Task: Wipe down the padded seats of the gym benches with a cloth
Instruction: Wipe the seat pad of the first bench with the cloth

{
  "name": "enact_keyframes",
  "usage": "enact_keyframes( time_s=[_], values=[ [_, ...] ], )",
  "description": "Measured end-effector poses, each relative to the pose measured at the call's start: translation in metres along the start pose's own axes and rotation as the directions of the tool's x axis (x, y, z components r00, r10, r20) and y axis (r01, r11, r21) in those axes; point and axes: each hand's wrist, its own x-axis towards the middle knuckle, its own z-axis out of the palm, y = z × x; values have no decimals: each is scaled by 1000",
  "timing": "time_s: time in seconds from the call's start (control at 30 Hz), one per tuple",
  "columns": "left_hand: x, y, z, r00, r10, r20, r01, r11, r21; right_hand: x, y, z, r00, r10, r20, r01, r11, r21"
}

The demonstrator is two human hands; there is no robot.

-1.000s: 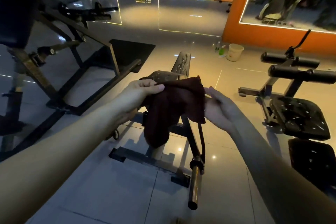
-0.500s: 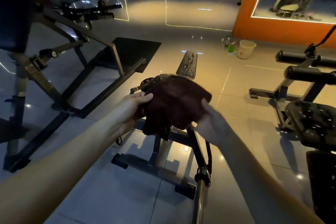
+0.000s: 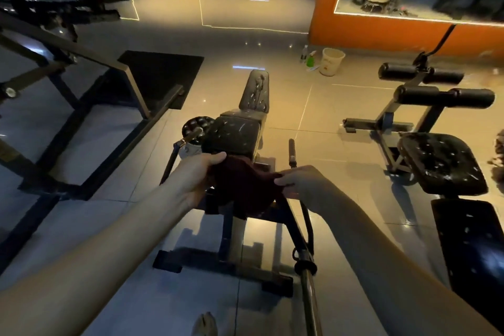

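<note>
Near edge of padded seat (image 3: 234,136) being covered by cloth (image 3: 245,188); bench frame below being hidden behind hanging folds. Most fingers of left hand (image 3: 199,172) being concealed under cloth; lower fingers of right hand (image 3: 305,185) being hidden likewise. Chrome bar (image 3: 311,305) and pale shoe tip (image 3: 204,324) being cut off by bottom edge. Lower pad of second bench (image 3: 474,248) being cropped at right edge. Large rack (image 3: 54,90) being cut by left edge. Bottles (image 3: 309,58) beside bucket (image 3: 331,61) being rendered too small for labels. Tangled dark object (image 3: 499,153) at right edge being mostly cropped, kind not being made out
</note>
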Motion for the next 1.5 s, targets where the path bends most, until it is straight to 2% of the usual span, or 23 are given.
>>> enact_keyframes(
  time_s=[0.13, 0.2, 0.27, 0.4, 0.53, 0.6, 0.8, 1.0, 1.1, 1.2, 1.27, 1.4, 1.5],
  values=[
    [17, 36, -24, 999, 34, -10, -33, 994, 108, 10, -45, 10, 975, -103, -196, 117, 991, 60],
    [23, 52, -31, 996, 84, 7, -84, 982, 169, 6, -69, 17, 944, -201, -261, 203, 979, -16],
    [27, 71, -35, 984, 171, 51, -178, 959, 219, -1, -88, 21, 923, -287, -255, 270, 958, -99],
    [31, 109, -40, 923, 351, 156, -382, 877, 290, -16, -120, 17, 895, -373, -244, 346, 927, -148],
    [35, 124, -36, 868, 399, 296, -479, 830, 285, -19, -131, 9, 859, -483, -169, 384, 826, -412],
    [38, 125, -29, 840, 409, 357, -512, 815, 272, -14, -132, 1, 845, -504, -179, 381, 802, -461],
    [52, 123, -4, 822, 498, 274, -561, 791, 246, 0, -140, -41, 897, -397, -195, 324, 890, -321],
    [62, 134, 17, 809, 499, 311, -583, 749, 315, 13, -148, -71, 941, -334, -45, 295, 881, -370],
    [65, 139, 23, 793, 510, 333, -601, 744, 291, 11, -148, -79, 929, -369, -10, 344, 875, -340],
    [64, 145, 30, 759, 549, 350, -642, 723, 257, 9, -150, -87, 896, -433, 96, 443, 865, -236],
    [66, 147, 34, 746, 562, 358, -657, 710, 254, 9, -150, -89, 890, -432, 149, 453, 875, -170],
    [70, 148, 41, 810, 474, 345, -569, 777, 269, 18, -139, -90, 895, -410, 174, 434, 890, -136],
    [74, 145, 46, 818, 481, 317, -564, 780, 273, 21, -130, -94, 886, -434, 164, 454, 883, -119]
  ],
)
